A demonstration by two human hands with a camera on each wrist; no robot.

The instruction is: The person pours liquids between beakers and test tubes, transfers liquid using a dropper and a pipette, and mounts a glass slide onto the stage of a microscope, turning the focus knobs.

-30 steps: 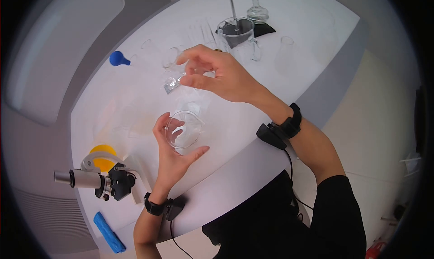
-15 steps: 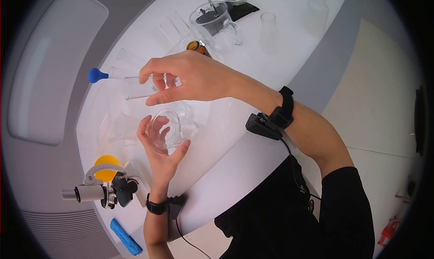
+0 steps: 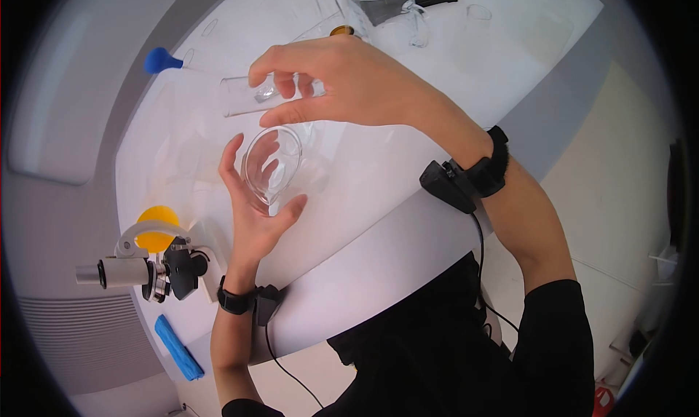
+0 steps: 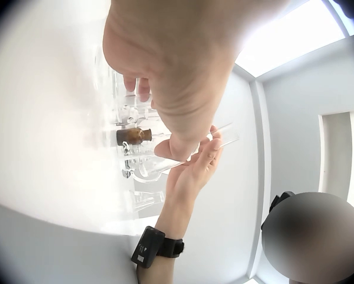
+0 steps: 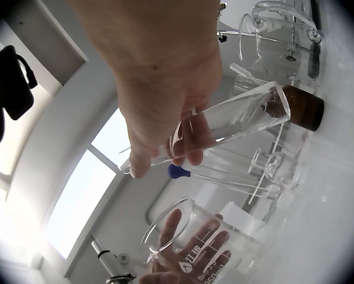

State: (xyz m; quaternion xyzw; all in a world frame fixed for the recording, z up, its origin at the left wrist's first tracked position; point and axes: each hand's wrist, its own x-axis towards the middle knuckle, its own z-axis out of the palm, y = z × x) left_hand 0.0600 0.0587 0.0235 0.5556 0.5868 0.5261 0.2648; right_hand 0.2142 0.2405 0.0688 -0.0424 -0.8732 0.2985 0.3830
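In the head view, my left hand (image 3: 251, 224) curves its fingers around a clear glass beaker (image 3: 291, 155), its thumb standing out at the near side. White print shows on the beaker (image 5: 195, 260) in the right wrist view. Above and beyond it, my right hand (image 3: 357, 82) grips a clear glass cylinder (image 3: 234, 98) between thumb and fingers. The cylinder (image 5: 242, 118) is tilted in the right wrist view, its wide end beside a brown bottle (image 5: 307, 109). Beaker and cylinder are apart there.
A white microscope (image 3: 131, 271) with a yellow disc (image 3: 157, 228) stands at the left, and a blue roll (image 3: 178, 348) lies near it. A blue rubber bulb (image 3: 162, 60) lies at the far left. Beyond my right hand are a glass jug (image 3: 382, 8) and other glassware.
The head view has shifted. My right hand has come slightly nearer the beaker, and the cylinder shows more plainly left of its fingers. My left hand keeps its hold, with the beaker's rim turned.
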